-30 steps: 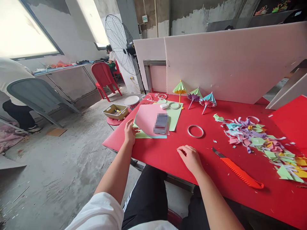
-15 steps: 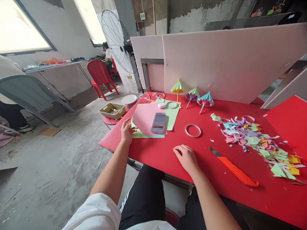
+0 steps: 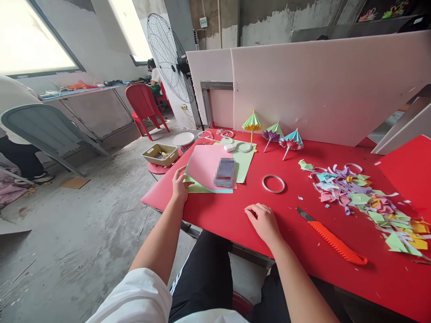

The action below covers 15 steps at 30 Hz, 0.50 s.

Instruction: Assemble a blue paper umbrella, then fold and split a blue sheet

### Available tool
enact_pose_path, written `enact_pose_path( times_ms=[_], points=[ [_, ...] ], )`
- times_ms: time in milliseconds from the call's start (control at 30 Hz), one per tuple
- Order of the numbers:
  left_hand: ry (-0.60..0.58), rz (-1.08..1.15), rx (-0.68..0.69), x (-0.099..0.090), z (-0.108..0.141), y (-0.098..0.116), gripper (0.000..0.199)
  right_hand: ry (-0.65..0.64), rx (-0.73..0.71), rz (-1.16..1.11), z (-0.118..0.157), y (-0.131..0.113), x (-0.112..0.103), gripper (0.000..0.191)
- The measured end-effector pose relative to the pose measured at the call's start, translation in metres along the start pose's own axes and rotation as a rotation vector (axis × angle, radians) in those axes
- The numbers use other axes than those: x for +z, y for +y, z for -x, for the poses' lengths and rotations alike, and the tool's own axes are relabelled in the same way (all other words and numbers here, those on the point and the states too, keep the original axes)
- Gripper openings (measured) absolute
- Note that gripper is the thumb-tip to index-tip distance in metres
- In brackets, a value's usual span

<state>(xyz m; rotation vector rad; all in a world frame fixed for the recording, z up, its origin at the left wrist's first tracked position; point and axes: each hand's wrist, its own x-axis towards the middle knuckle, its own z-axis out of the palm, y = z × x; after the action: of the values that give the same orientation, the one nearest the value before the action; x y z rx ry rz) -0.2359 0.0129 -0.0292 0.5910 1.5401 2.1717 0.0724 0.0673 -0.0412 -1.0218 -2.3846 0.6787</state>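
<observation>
My left hand (image 3: 180,183) is at the left edge of a stack of coloured paper, its fingers closed on the edge of the green sheet (image 3: 198,188). A pink sheet (image 3: 205,161) lies on top, with a pixelated phone-like object (image 3: 225,172) on it. Curled fingers rest on the red table (image 3: 215,213) where my right hand (image 3: 262,219) lies; whether it holds anything is hidden. Beyond it is a ring of tape (image 3: 273,184), and to its right an orange cutter knife (image 3: 336,242) with its blade out.
Three small paper umbrellas (image 3: 252,122) stand at the back by a pale board (image 3: 303,85). Folded paper scraps (image 3: 360,193) cover the right side. A tray (image 3: 160,155) sits on a stool at the left. Two people sit farther off.
My left fingers have closed in on the paper's edge. My right hand keeps its place on the table. The whole view has shifted slightly.
</observation>
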Motion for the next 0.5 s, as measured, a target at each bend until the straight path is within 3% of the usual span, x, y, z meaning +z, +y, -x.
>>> enact_pose_path(
  times_ms=[100,233,500],
  points=[
    [0.022,0.008,-0.023,0.0005,-0.0009,-0.0013,0.029,0.002,0.000,-0.002,0.0005,-0.0005,-0.0002,0.014],
    [0.060,0.006,-0.029,0.0018,-0.0005,-0.0012,0.039,0.005,0.000,-0.004,0.0014,-0.0026,-0.0021,0.013],
    [0.041,-0.022,0.003,0.0024,0.0020,0.0006,0.040,0.001,0.009,0.006,-0.0014,-0.0054,-0.0027,0.014]
  ],
)
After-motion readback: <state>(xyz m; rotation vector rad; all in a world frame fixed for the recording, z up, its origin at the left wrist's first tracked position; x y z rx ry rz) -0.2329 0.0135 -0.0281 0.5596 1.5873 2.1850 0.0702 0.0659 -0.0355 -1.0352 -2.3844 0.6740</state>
